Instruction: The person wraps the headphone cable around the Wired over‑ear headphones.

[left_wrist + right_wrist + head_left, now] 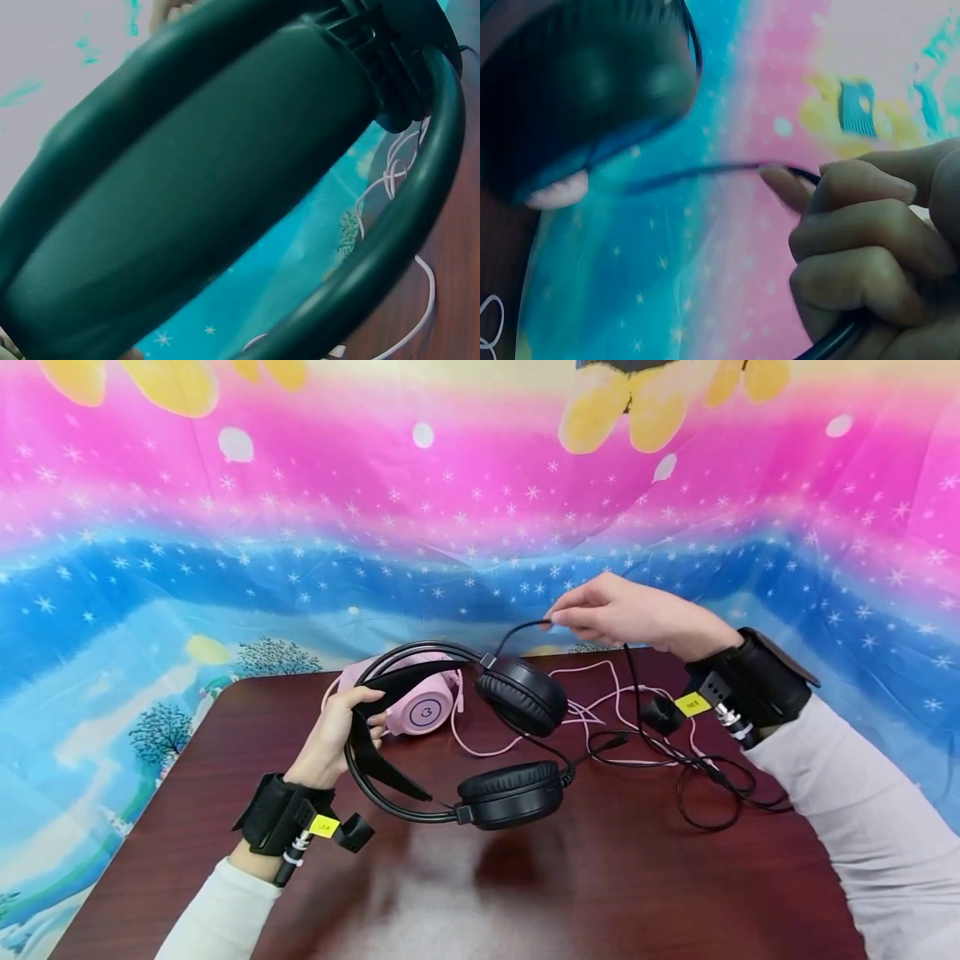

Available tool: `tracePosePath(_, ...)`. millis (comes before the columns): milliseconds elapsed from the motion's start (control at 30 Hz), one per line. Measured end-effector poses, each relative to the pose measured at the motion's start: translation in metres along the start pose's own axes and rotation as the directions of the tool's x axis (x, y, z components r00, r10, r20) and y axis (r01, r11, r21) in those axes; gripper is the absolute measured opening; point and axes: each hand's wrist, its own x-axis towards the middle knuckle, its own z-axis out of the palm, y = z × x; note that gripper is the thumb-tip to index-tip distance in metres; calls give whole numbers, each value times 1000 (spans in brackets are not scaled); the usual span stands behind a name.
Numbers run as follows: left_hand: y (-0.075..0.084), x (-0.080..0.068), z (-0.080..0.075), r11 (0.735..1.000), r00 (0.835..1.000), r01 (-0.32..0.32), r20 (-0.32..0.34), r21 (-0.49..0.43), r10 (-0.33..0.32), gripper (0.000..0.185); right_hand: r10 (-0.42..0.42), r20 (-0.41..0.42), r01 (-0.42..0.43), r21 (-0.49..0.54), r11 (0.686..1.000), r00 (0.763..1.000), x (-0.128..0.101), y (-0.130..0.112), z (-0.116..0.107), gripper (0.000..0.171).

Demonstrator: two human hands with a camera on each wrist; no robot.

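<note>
In the head view a pair of black headphones [512,797] is held over the table, its two ear cups facing each other on the right side. My left hand [330,735] grips the headband at its left end, thumb on the dark inner strap [386,768]. That strap fills much of the left wrist view. Up and to the right, my right hand [618,614] pinches the black cable [521,627], which curves behind the upper ear cup [522,693]. Curled fingers [855,240] show in the right wrist view, with the cable running through them and out below.
Pink headphones [423,706] lie on the dark red table [637,877] behind the black pair. Their pink cable [480,753] spreads to the right and tangles with loops of black cable [708,825]. A patterned cloth [480,510] hangs behind the table.
</note>
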Motion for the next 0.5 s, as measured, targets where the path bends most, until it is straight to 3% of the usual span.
tracePosePath(233, -5, 2, 8, 1000, 999, -5, -47, 17, 6, 16, -83, 22, 83, -33, 996, 996, 2, -17, 25, 28)
tracePosePath(400, -8, 4, 14, 1000, 987, -20, -157, -20, 16, 9, -159, 95, 165, -56, 985, 983, -1, -20, 41, 29)
tracePosePath(500, -9, 4, 16, 1000, 974, -24, -226, -19, 19, 25, -191, 154, 204, -73, 976, 970, -4, -23, 49, 35)
